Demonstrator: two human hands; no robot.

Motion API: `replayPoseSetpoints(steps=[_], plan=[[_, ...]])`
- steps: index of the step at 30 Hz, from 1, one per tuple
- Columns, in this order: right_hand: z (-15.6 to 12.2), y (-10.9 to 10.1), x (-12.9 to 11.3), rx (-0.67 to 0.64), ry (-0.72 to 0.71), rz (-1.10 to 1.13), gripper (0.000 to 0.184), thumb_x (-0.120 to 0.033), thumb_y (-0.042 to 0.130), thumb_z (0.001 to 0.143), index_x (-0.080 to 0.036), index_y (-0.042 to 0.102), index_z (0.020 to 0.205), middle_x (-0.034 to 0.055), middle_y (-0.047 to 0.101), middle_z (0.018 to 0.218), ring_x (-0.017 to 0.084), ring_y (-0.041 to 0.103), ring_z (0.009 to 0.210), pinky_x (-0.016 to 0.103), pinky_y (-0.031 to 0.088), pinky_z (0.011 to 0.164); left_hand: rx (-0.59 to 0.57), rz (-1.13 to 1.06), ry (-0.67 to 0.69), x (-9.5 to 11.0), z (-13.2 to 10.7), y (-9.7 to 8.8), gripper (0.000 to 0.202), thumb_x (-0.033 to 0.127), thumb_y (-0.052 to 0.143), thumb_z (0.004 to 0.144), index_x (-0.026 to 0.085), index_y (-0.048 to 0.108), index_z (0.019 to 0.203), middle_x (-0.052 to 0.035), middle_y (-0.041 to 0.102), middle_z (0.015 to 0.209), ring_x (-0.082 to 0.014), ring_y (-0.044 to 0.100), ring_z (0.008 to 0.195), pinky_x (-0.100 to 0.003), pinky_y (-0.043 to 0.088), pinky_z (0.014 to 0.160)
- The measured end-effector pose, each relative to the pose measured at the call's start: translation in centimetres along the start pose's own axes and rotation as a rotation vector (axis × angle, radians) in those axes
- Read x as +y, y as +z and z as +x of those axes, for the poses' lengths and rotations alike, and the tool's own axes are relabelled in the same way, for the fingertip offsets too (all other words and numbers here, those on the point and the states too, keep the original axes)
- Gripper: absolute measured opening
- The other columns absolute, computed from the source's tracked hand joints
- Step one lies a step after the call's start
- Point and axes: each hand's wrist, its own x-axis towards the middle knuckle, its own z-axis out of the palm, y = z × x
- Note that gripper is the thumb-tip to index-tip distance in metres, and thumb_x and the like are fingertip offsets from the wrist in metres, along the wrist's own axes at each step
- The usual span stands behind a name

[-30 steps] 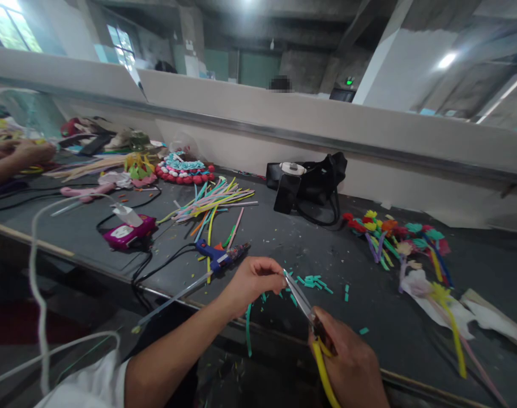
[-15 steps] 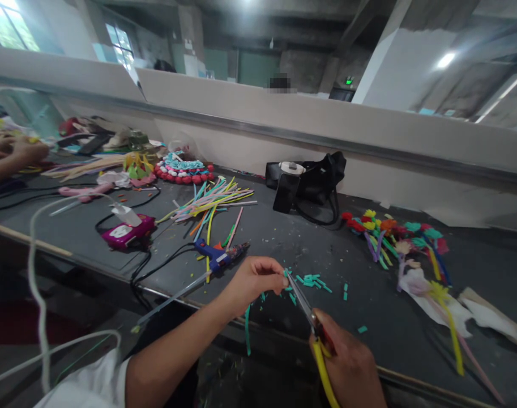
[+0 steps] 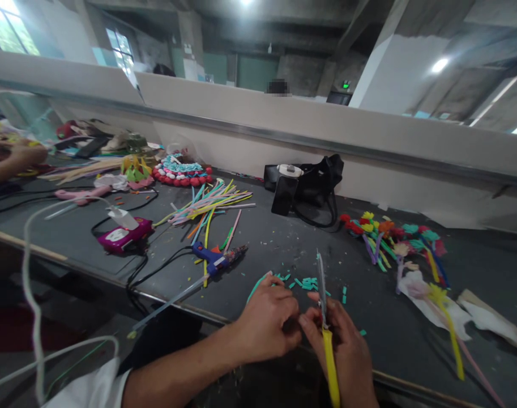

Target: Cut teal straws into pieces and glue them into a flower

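Note:
Near the table's front edge my left hand is closed, its fingers curled down. A green pipe cleaner shows at its far side and seems held in it; the grip itself is hidden. My right hand, close beside the left, is wrapped round a pair of scissors with yellow handles. Their blades point up and away over the table. Just beyond both hands lie several short cut green pieces. Two more pieces rest to the right of that group.
Left of my hands lies a blue glue gun. Behind it is a pile of coloured pipe cleaners. A purple power socket, black bag, phone and pipe-cleaner flowers surround them. A co-worker's hand is far left.
The scissors have swung upright and away from my left hand. My left hand has turned knuckles up and moved lower, and the green pipe cleaner now lies at its far side.

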Motion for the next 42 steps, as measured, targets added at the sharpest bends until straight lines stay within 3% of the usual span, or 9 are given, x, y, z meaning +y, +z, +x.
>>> replayPoseSetpoints(steps=[8, 11, 14, 19, 21, 26, 29, 33, 42], plan=[[-0.2, 0.2, 0.8, -0.004, -0.003, -0.008, 0.025, -0.038, 0.054, 0.088, -0.019, 0.062, 0.103, 0.0035, 0.072, 0.086, 0.014, 0.070, 0.068, 0.022, 0.055, 0.062, 0.037, -0.062, -0.096, 0.3, -0.1, 0.3, 0.009, 0.011, 0.057, 0.065, 0.019, 0.054, 0.062, 0.0009, 0.055, 0.059, -0.0145, 0.051, 0.063, -0.034, 0.036, 0.083], [0.1, -0.3, 0.6, -0.015, 0.056, 0.006, 0.026, -0.038, 0.055, 0.087, -0.018, 0.061, 0.102, 0.0029, 0.073, 0.082, 0.015, 0.069, 0.067, 0.024, 0.055, 0.063, -0.058, -0.375, -0.303, 0.0, 0.2, 0.0, 0.003, 0.017, 0.059, 0.067, 0.018, 0.058, 0.064, 0.0025, 0.054, 0.059, -0.0122, 0.048, 0.059, -0.027, 0.038, 0.067], [0.6, -0.9, 0.1, -0.063, 0.109, 0.076, 0.024, -0.038, 0.057, 0.085, -0.020, 0.060, 0.100, -0.0022, 0.070, 0.069, 0.013, 0.067, 0.058, 0.021, 0.053, 0.057, -0.196, -0.761, -0.536, -0.4, 0.4, -0.3, 0.013, 0.028, 0.062, 0.070, 0.016, 0.060, 0.065, 0.0044, 0.049, 0.056, -0.0090, 0.041, 0.054, -0.022, 0.031, 0.054], [0.8, -1.0, -0.3, -0.071, 0.086, 0.130, 0.021, -0.037, 0.058, 0.084, -0.022, 0.060, 0.099, -0.0033, 0.069, 0.068, 0.011, 0.065, 0.052, 0.019, 0.051, 0.051, -0.251, -1.035, -0.640, -0.8, 0.4, -0.4, 0.022, 0.032, 0.074, 0.062, 0.014, 0.061, 0.064, 0.0053, 0.049, 0.057, -0.0062, 0.038, 0.052, -0.021, 0.028, 0.052], [0.5, -0.8, -0.2, -0.032, 0.048, 0.080, 0.022, -0.038, 0.056, 0.086, -0.021, 0.061, 0.100, -0.0017, 0.070, 0.071, 0.011, 0.066, 0.055, 0.019, 0.052, 0.053, -0.169, -1.082, -0.654, -0.7, 0.4, -0.5, 0.021, 0.030, 0.076, 0.061, 0.013, 0.062, 0.063, 0.0045, 0.052, 0.057, -0.0064, 0.040, 0.053, -0.021, 0.029, 0.053], [-0.5, -0.1, 0.1, 0.024, -0.037, -0.085, 0.028, -0.040, 0.057, 0.088, -0.018, 0.062, 0.103, 0.0018, 0.071, 0.077, 0.013, 0.068, 0.061, 0.020, 0.054, 0.059, 0.258, -1.228, -0.622, -0.5, 0.8, -1.1, 0.008, 0.021, 0.071, 0.067, 0.015, 0.066, 0.067, 0.0029, 0.056, 0.057, -0.0083, 0.046, 0.056, -0.022, 0.035, 0.059], [-1.1, 0.3, 0.1, 0.008, -0.099, -0.174, 0.029, -0.041, 0.053, 0.089, -0.017, 0.064, 0.102, 0.0042, 0.073, 0.082, 0.015, 0.071, 0.068, 0.022, 0.055, 0.063, 0.424, -1.330, -0.603, -0.5, 1.0, -1.2, 0.006, 0.019, 0.069, 0.071, 0.016, 0.065, 0.068, 0.0025, 0.056, 0.058, -0.0095, 0.048, 0.060, -0.023, 0.037, 0.064], [-1.6, 0.7, 0.2, -0.018, -0.154, -0.282, 0.034, -0.044, 0.046, 0.093, -0.017, 0.064, 0.102, 0.0056, 0.074, 0.085, 0.017, 0.072, 0.073, 0.024, 0.056, 0.063, 0.505, -1.402, -0.590, -0.4, 0.9, -1.0, 0.007, 0.020, 0.070, 0.072, 0.016, 0.065, 0.069, 0.0027, 0.057, 0.062, -0.0097, 0.049, 0.064, -0.023, 0.037, 0.066], [-1.9, 1.2, 0.6, -0.020, -0.178, -0.372, 0.038, -0.046, 0.040, 0.095, -0.017, 0.064, 0.102, 0.0044, 0.075, 0.083, 0.016, 0.072, 0.068, 0.023, 0.054, 0.059, 0.550, -1.380, -0.618, 0.1, 0.8, -0.9, 0.007, 0.020, 0.070, 0.072, 0.017, 0.065, 0.070, 0.0030, 0.054, 0.062, -0.0096, 0.046, 0.063, -0.023, 0.036, 0.065]])
